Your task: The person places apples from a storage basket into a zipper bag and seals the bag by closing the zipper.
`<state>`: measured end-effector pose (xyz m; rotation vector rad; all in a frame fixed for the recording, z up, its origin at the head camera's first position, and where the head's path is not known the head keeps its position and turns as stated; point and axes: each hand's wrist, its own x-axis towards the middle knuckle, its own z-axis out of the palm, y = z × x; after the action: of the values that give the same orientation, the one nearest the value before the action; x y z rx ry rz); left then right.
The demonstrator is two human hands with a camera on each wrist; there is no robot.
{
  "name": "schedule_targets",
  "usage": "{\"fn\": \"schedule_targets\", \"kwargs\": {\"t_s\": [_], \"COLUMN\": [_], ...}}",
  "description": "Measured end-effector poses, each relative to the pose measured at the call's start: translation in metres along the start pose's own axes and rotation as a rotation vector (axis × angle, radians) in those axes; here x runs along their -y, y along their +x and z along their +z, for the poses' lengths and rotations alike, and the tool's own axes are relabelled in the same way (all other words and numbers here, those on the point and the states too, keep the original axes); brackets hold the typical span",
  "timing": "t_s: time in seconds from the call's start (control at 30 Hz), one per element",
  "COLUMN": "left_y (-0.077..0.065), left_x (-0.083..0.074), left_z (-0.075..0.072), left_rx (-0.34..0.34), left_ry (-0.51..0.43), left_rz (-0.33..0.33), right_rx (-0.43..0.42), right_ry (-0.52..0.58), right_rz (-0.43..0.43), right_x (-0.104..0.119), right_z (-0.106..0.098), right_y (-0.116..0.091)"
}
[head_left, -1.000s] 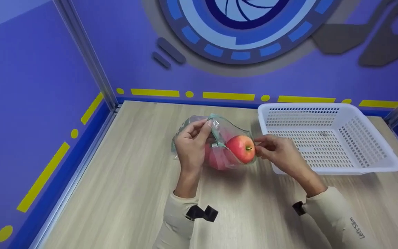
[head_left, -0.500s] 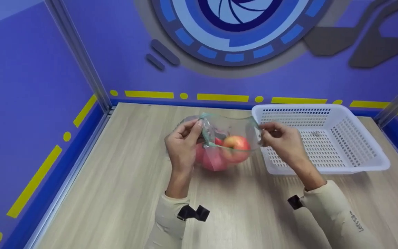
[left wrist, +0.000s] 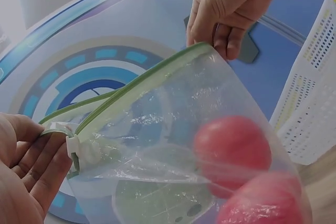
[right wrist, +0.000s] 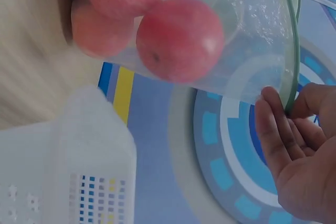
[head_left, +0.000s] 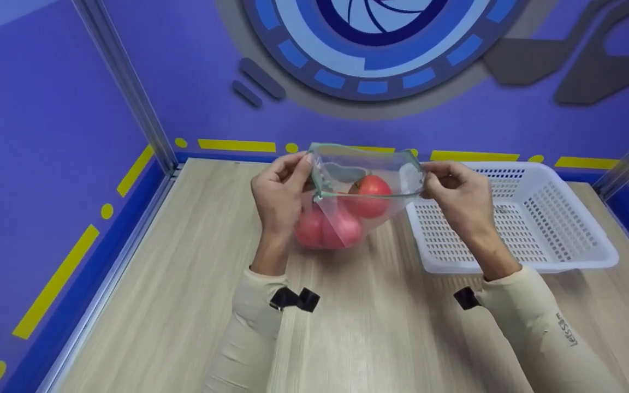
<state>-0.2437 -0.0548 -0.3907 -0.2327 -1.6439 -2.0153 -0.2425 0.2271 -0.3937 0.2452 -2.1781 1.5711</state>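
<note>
A clear zip bag (head_left: 347, 164) with a green-edged mouth is stretched between both hands, its opening gaping upward. Several red apples (head_left: 342, 228) lie in its bottom, and one apple (head_left: 373, 192) shows higher on the right side. My left hand (head_left: 279, 194) pinches the bag's left corner, where a white slider (left wrist: 73, 148) sits on the zip edge. At the opposite corner, my right hand (head_left: 459, 196) pinches the green rim between thumb and fingers. The right wrist view shows the apples (right wrist: 178, 40) through the clear plastic.
A white perforated basket (head_left: 565, 218) stands on the wooden table (head_left: 156, 305) at the right, partly behind the right hand. A blue printed wall (head_left: 211, 120) rises behind the table, and another wall (head_left: 47, 136) lines the left side.
The right hand let its corner spread away from the apple, pulling the bag's mouth wide. Both hands then rose with the bag, and the apples slid toward its bottom.
</note>
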Motion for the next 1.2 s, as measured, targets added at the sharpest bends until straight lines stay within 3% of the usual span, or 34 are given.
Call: {"fn": "schedule_targets", "kwargs": {"t_s": [0.2,0.43,0.7,0.83,1.03,1.2], "left_y": [0.015,0.023,0.019,0.018,0.017,0.016], "left_x": [-0.004,-0.009,-0.004,-0.002,0.005,0.008], "left_z": [-0.001,0.003,0.009,0.011,0.012,0.011], "left_rx": [-0.007,0.011,0.050,0.062,0.099,0.101], "left_ry": [-0.015,-0.005,0.037,0.061,0.094,0.100], "left_rz": [-0.002,0.048,0.045,0.016,-0.082,-0.090], "right_rx": [-0.114,-0.233,-0.008,0.015,0.072,0.098], "right_ry": [0.041,0.116,0.044,0.036,0.010,0.049], "right_rz": [-0.051,-0.131,-0.025,-0.002,0.045,0.004], "right_x": [0.006,0.009,0.014,0.010,0.003,-0.004], "right_z": [0.009,0.009,0.000,-0.003,-0.004,-0.008], "right_y": [0.007,0.011,0.014,0.012,0.008,0.006]}}
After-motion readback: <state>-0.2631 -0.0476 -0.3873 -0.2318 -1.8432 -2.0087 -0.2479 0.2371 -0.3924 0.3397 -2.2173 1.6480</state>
